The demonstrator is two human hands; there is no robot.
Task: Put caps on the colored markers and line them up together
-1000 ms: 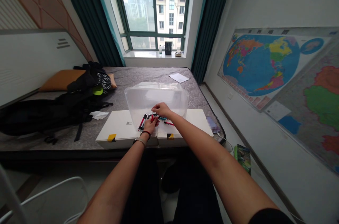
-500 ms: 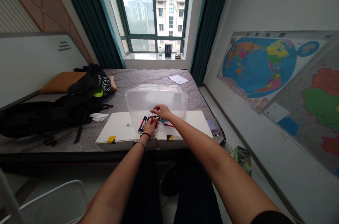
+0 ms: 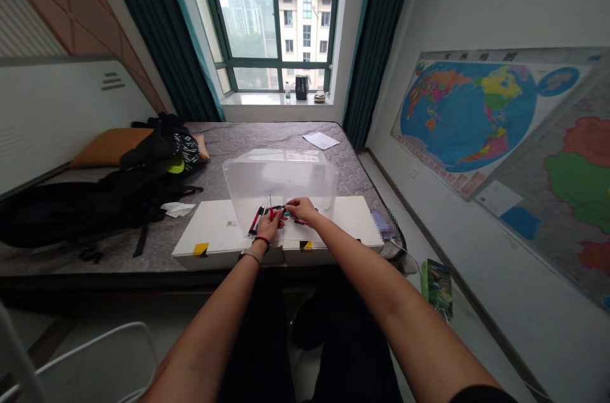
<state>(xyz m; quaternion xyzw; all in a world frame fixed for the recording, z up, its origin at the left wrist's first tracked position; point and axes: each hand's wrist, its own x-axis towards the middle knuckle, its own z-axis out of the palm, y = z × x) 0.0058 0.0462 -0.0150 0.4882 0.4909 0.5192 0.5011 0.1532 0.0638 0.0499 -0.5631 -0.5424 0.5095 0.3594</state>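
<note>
My left hand (image 3: 269, 228) is closed around a red pen barrel (image 3: 271, 213), held upright, with a thin rod like a refill sticking out of its top. My right hand (image 3: 300, 208) is just to the right, its fingertips pinched together over a cluster of small dark and teal pen parts. What those fingertips grip is too small to make out. Beside my left hand, several pens (image 3: 255, 222) in red and black lie side by side. Another red pen (image 3: 300, 222) lies under my right wrist. A clear plastic bin (image 3: 281, 174) stands tipped behind both hands.
Two flat white boxes (image 3: 204, 225) lie side by side under the pens. They rest on a grey mattress (image 3: 210, 168). Black bags (image 3: 95, 206) and a crumpled tissue (image 3: 178, 209) are at the left. A paper sheet (image 3: 321, 140) lies toward the window.
My right hand has moved right and down, away from the top of the red barrel, to the small parts. My left hand keeps hold of the barrel in nearly the same place.
</note>
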